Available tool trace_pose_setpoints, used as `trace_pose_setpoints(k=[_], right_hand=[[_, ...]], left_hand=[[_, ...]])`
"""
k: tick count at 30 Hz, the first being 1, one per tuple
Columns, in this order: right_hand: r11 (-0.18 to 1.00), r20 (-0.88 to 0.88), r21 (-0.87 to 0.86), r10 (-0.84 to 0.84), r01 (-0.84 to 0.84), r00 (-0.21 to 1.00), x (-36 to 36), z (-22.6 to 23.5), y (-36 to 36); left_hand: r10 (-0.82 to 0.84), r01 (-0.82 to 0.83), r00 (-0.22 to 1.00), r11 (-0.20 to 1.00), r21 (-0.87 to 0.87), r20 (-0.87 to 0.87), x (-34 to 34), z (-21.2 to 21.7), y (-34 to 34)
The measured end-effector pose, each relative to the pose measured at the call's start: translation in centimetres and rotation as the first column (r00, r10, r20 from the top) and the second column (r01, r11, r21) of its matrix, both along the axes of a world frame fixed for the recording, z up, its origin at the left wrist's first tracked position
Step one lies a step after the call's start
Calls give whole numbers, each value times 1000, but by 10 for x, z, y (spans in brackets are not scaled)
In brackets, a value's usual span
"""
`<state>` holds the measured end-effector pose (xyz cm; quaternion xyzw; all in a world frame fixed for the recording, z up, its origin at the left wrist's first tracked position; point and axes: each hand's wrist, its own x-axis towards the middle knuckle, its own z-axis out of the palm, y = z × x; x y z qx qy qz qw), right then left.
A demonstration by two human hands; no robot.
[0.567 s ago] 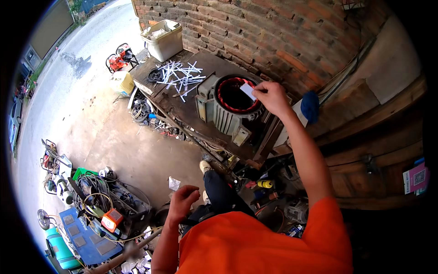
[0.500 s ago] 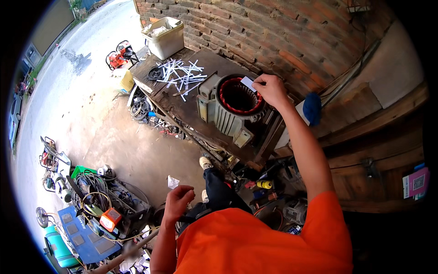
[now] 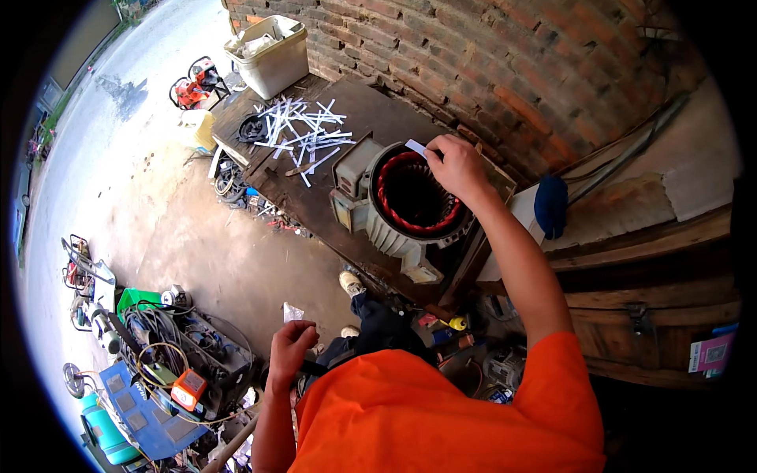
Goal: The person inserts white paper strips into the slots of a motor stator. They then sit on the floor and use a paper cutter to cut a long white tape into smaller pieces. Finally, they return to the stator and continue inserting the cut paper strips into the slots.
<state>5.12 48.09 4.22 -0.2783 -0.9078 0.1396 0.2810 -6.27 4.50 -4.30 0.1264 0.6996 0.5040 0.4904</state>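
My right hand (image 3: 457, 168) pinches a small white paper strip (image 3: 415, 147) over the far rim of an open motor housing. The grey, finned housing (image 3: 386, 236) sits on a dark workbench, with a ring of red-wrapped windings (image 3: 382, 193) inside its round mouth. Lower down, away from the bench, my left hand (image 3: 289, 351) is closed with its fingers curled; whatever they hold, if anything, is hidden. A crumpled whitish scrap (image 3: 292, 312) shows just beyond its fingers, and I cannot tell whether they touch. Many loose white strips (image 3: 303, 130) lie heaped on the bench, left of the housing.
Behind the bench (image 3: 378, 110) rises a brick wall (image 3: 473, 71). A white bucket (image 3: 272, 67) stands at its far left corner, near a black coil (image 3: 252, 128). A dark blue cloth-like thing (image 3: 550, 206) hangs right of my arm. Cables and tools (image 3: 165, 339) clutter the lower left.
My right hand has moved slightly left and down with the paper strip, still at the housing's rim. The left hand has shifted a little left. The whole view has tilted slightly.
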Motion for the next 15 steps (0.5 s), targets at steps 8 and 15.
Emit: trace_pose_setpoints(k=[8,15], right_hand=[[991,10,110,78,-78,997,-4,-3,-2],[992,39,80,98,-101,994,-3,-7,14]], left_hand=[[-127,165,959,977,132,-254,-30,63,86],[74,526,320,815,242,-945,-56,115,272]])
